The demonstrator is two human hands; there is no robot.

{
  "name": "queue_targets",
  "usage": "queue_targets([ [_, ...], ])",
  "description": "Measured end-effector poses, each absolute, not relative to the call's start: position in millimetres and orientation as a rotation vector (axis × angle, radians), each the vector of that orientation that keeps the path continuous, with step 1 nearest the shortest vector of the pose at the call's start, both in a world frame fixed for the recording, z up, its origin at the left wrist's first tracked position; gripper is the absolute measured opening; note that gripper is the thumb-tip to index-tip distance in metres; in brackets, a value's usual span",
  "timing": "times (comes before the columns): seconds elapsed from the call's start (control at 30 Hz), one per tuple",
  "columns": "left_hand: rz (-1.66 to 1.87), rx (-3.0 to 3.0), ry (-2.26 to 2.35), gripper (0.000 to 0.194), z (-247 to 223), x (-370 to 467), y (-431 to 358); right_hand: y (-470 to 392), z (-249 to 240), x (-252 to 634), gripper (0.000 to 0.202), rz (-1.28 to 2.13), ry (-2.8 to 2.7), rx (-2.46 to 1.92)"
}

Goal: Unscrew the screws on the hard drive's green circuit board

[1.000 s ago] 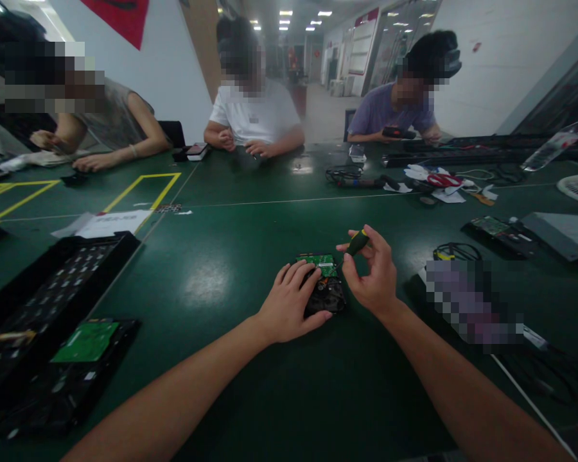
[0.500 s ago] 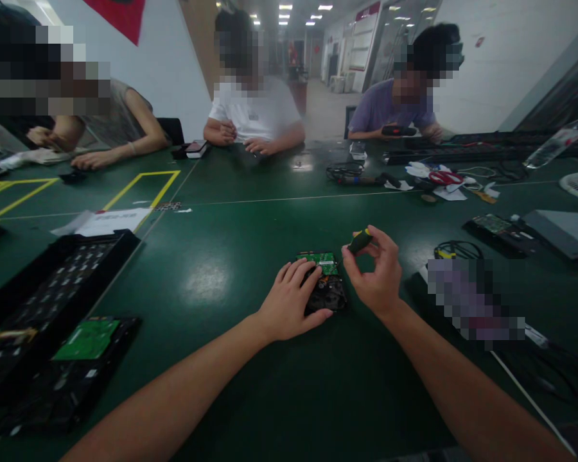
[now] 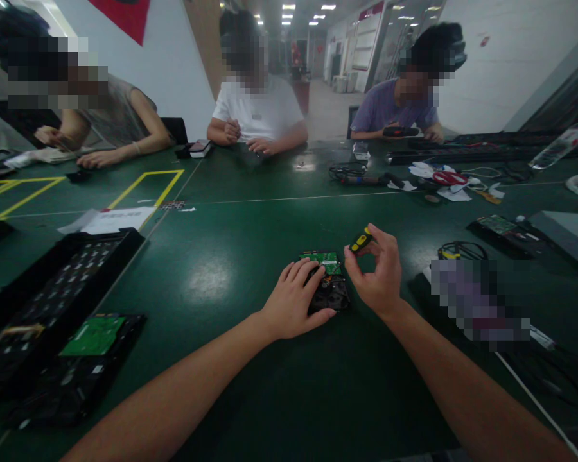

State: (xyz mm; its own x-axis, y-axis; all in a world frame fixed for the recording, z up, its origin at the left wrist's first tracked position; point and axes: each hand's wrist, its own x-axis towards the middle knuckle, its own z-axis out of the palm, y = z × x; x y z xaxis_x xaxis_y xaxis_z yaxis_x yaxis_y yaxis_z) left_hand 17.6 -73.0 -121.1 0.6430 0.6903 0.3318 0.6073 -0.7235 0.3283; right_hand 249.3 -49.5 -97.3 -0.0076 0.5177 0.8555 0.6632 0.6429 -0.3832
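Note:
A small black hard drive with a green circuit board [image 3: 334, 292] lies on the green table [image 3: 231, 398]. My left hand [image 3: 296, 298] rests on its left side, fingers spread across the board and the thumb along the near edge. Just right of the drive, my right hand [image 3: 378, 269] is raised, pinching a short yellow and black screwdriver [image 3: 359, 241] between thumb and fingers. The screwdriver is tilted, and its tip cannot be made out.
At left are a long black tray [image 3: 62, 276] and another drive [image 3: 91, 359]. A blurred-out device [image 3: 476, 301] with cables lies at right, near another circuit-board unit [image 3: 505, 234]. Three people sit across the table, with cables and tools [image 3: 366, 176] between.
The screwdriver has turned in my right hand, so its yellow marking now faces the camera. My left hand stays on the drive. The whole view has shifted slightly.

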Motion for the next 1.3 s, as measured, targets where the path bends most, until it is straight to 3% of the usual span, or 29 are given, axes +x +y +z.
queue_targets([
  [0.67,0.618,2.688,1.097,0.088,-120.2,17.9,-74.1,-48.5,-97.4,251.8,0.071,-0.047,-1.694,-0.931],
  [1.3,0.629,2.673,1.096,0.088,-118.7,18.6,-75.0,-51.1,-93.3,249.7,0.076,-0.194,-1.653,-1.051],
])
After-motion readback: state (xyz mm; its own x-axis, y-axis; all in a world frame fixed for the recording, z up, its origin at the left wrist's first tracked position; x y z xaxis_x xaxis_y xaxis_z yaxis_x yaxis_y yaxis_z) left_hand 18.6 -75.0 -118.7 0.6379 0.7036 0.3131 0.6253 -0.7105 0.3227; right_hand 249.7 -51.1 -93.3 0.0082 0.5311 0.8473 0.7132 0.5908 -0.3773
